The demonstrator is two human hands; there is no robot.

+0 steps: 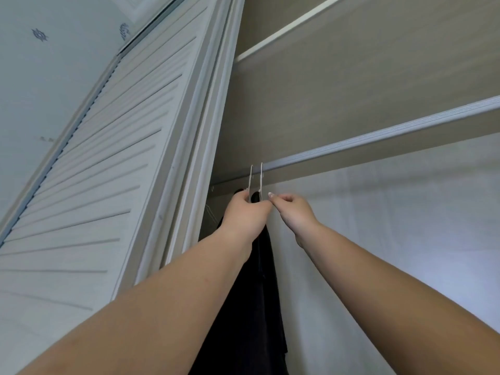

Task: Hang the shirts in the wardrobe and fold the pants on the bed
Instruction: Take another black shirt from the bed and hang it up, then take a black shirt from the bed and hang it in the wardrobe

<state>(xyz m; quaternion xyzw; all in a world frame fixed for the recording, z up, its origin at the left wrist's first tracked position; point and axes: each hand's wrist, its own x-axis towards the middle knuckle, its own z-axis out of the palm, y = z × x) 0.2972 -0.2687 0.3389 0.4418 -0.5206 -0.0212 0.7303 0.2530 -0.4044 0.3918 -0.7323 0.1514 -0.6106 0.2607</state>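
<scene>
While both arms reach up into the wardrobe (pixel 351 77), the left hand (pixel 247 212) is curled round the base of a white hanger hook, thumb and fingers closed just under where the two hangers (pixel 256 177) rise to the rail (pixel 378 136). Right hand (pixel 290 209) sits just beside it, touching at the fingertips, fingers bent in a pinch at the neck of the right-side hanger; what exactly is between those fingertips is too small to tell, looks like hanger or collar. Two thin white hooks side by side, both over the rail, near its left end, close to the wardrobe's left edge. Dark shirts (pixel 259 280) hang straight down from the hangers, black fabric dropping between the two forearms and running out at the bottom of the view. Whether it is one garment or two cannot be told, the folds merge. A bit of dark cloth shows above the left hand knuckles, between the hooks. Rail is a ribbed grey bar crossing from lower left up to the right edge. Above it a shelf (pixel 284 28) with a pale front lip, beige textured back panel behind. Louvered white door (pixel 108 158) stands to the left, slats slanting, its frame right beside the hanging clothes. Pale ceiling (pixel 40 63) with small blue-grey motifs at the upper left corner. Another thin wire hanger (pixel 209 209) faintly visible behind the left wrist, against the door frame.
</scene>
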